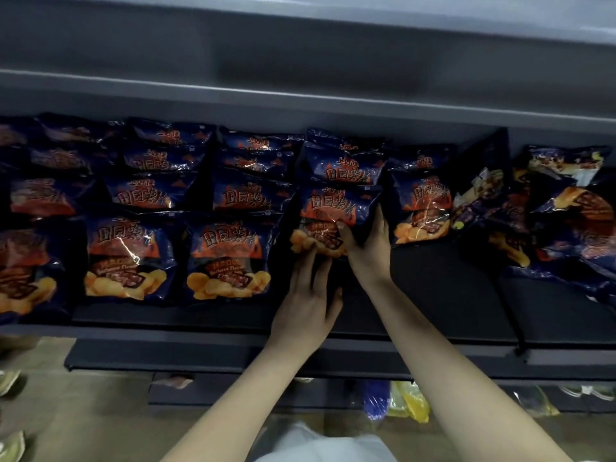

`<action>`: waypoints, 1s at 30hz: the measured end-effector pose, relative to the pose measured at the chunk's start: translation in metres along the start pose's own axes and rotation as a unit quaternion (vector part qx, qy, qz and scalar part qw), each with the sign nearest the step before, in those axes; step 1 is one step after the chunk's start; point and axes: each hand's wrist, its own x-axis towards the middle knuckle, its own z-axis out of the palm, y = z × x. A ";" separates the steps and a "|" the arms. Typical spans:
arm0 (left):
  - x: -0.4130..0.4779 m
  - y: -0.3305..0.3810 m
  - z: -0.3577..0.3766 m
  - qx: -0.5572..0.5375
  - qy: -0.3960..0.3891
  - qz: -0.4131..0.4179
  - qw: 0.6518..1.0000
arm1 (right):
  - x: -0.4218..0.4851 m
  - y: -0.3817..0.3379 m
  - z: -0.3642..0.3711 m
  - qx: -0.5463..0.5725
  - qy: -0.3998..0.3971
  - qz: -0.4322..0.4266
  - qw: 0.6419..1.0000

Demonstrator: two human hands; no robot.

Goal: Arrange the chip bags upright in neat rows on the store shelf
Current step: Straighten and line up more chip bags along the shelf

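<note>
Dark grey store shelf fills the frame, with a shelf board above it. Chip bags stand in columns running front to back across left and centre. A loose pile lies tumbled at right.

Held bag is at centre frame, front of the fourth column from left, set back from the front bags of the columns to its left. Right hand grasps it: thumb on the face, fingers wrapped round the right edge. Left hand isn't clenched; fingers are straight, tips under the bag's bottom edge.

Doing it well, my take: seat the bottom seam flat on the shelf, lean the top back on the bag behind, print facing out, then bring it level with the neighbouring fronts. Don't squeeze, chips crush.

Counts: 2 hands, 5 columns. Second and third look 4 deep each. Fourth shows 3 with the held one, fifth shows 2. Far-left column is cut by the frame edge. Pile at right: can't count.
</note>
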 end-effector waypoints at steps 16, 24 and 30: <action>-0.001 -0.003 0.002 -0.018 -0.014 0.021 1.000 | -0.005 -0.002 0.004 -0.015 0.042 -0.018 0.999; -0.002 -0.006 0.001 -0.017 -0.049 0.052 0.997 | -0.005 -0.008 0.003 -0.009 -0.022 0.032 0.999; -0.001 -0.007 0.001 -0.025 -0.065 0.063 0.996 | 0.001 -0.012 0.008 -0.014 -0.039 0.087 0.995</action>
